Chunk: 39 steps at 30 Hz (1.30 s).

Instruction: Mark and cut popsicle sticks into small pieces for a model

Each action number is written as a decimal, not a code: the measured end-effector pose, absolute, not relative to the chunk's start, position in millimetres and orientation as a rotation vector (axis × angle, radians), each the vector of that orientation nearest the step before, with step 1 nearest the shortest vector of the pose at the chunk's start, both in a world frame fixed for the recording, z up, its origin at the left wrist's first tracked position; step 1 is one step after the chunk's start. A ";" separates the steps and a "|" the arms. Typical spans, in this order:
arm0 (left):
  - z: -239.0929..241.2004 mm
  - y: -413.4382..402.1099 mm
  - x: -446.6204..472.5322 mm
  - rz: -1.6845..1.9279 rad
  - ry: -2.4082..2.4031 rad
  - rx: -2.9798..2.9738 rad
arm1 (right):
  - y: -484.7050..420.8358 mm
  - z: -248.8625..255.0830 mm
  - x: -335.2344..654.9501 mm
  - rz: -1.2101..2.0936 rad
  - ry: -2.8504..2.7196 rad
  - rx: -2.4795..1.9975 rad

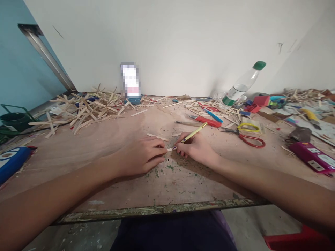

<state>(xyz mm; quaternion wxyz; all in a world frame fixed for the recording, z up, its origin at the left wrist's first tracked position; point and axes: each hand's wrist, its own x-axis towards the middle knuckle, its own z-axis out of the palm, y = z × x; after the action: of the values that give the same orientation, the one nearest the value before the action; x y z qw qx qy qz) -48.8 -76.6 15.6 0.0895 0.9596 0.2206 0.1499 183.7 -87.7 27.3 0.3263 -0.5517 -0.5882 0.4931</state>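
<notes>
My left hand [146, 155] rests low on the wooden table, its fingertips pressing one end of a craft stick [170, 149] against the surface. From the other side, my right hand [196, 148] grips a yellow pencil [195, 132], slanted up to the right. Its tip end is down at the stick, partly hidden by my fingers. Just beyond my left fingers lies a loose craft stick [157, 137]. Green and dark crumbs are scattered on the tabletop [125, 190] near both hands.
Behind my left hand is a heap of craft sticks [89, 111], beside a propped-up phone [130, 80]. To the right are a red utility knife [208, 121], scissors [251, 134], a tilted bottle [240, 87] and a purple case [312, 157]. A blue case [14, 162] sits far left.
</notes>
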 end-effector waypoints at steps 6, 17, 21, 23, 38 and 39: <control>15.7 -77.8 -50.6 0.444 0.648 2.867 | -87.1 26.5 183.3 1.294 -1.538 -1.447; 16.2 -78.2 -50.8 0.433 0.653 2.872 | -86.7 27.5 183.2 1.281 -1.512 -1.459; 16.2 -78.5 -51.3 0.430 0.658 2.870 | -87.5 27.7 183.1 1.295 -1.511 -1.468; 16.7 -78.9 -51.4 0.432 0.657 2.868 | -88.1 28.4 183.0 1.294 -1.505 -1.480; 17.3 -78.9 -50.9 0.440 0.651 2.865 | -87.5 27.2 185.0 1.307 -1.492 -1.443; 17.4 -78.7 -50.7 0.439 0.646 2.869 | -87.4 27.0 184.9 1.302 -1.489 -1.443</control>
<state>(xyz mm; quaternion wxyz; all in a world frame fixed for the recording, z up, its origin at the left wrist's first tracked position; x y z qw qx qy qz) -50.7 -78.7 17.4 0.0840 0.9615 0.2165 0.1470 184.9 -87.4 27.0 0.3399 -0.5542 -0.5720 0.5002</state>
